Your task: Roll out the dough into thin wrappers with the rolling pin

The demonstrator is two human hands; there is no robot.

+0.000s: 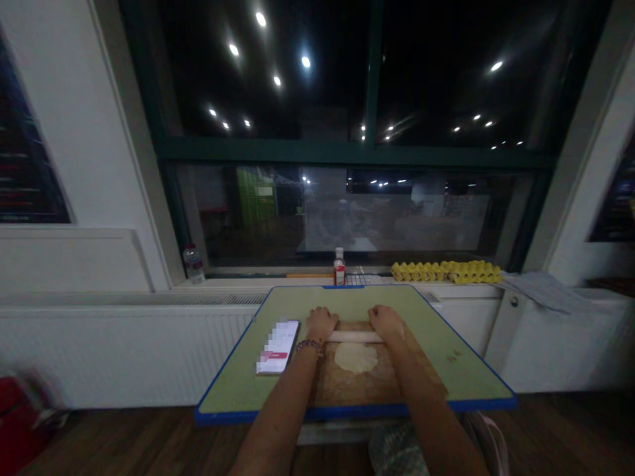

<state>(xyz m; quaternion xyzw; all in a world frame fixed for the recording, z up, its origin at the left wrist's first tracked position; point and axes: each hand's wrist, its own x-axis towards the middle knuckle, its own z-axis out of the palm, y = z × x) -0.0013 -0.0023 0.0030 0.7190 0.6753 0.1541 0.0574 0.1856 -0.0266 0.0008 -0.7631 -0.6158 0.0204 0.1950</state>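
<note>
- Cream-coloured dough [356, 357] lies in a flat, uneven round between the forearms, just nearer the body than the grip.
- Pale rolling pin [356, 336] runs crosswise from one hand to the other, along the dough's far edge; whether they touch is hard to tell.
- Left hand [321, 323] is clasped over the pin's left end, knuckles up, fingers curled down, the fingertips hidden.
- Right hand [386, 322] grasps the pin's right end, back of the hand up, fingers folded over.
- Both forearms stretch forward and slant inward toward the pin; a beaded bracelet [310, 345] circles the left wrist.
- Wooden board [357, 390] lies beneath the grip and the dough.
- Lit phone [278, 347] rests left of the left hand.
- Green table [461, 377], blue-edged, carries the board and phone.
- Beyond the grip stands a red-labelled bottle [339, 268]; yellow egg trays [446, 271] lie farther right.
</note>
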